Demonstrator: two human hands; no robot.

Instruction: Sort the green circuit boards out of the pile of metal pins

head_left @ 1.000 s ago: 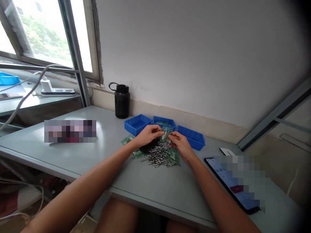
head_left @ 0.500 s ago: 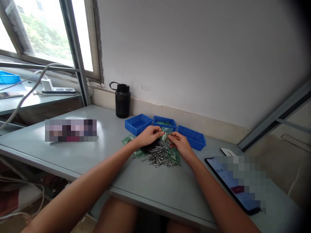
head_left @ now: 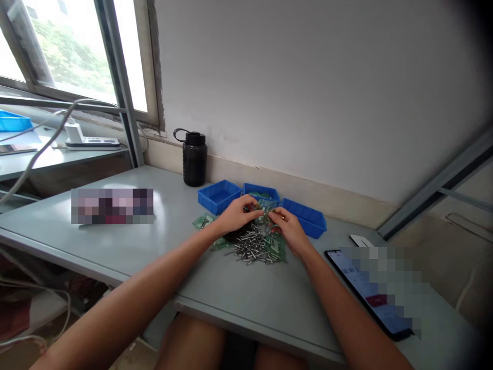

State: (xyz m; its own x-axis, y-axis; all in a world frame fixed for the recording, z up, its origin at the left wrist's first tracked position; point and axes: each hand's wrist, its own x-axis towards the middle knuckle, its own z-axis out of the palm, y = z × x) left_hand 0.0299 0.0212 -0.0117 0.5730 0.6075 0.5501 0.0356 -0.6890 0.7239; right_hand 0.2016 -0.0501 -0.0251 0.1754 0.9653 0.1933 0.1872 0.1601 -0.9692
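Note:
Between my hands is a small clear plastic bag (head_left: pixel 265 216) with a greenish tint. My left hand (head_left: pixel 241 211) pinches its left side, and my right hand (head_left: pixel 285 226) pinches its right side. What is inside the bag is too small to make out. Just below lies a heap of short silvery metal pins (head_left: pixel 254 249) on the grey table (head_left: pixel 185 267). Green-tinted plastic bags lie around the heap, one bag (head_left: pixel 204 221) to its left and another bag (head_left: pixel 279 251) at its right edge. Dark small parts (head_left: pixel 234 235) show partly under my left hand.
Behind my hands stand three blue bins: a left bin (head_left: pixel 219 198), a middle bin (head_left: pixel 271 192) holding green bags, and a right bin (head_left: pixel 308 221). A black bottle (head_left: pixel 194 162) stands near the wall. A phone (head_left: pixel 365 293) lies at the right. A blurred-out item (head_left: pixel 111 206) lies at the left.
The bag has tipped and bunched between my fingers, its upper part folding down. My left thumb has moved slightly right, closer to my right fingers. The heap and bins look unchanged.

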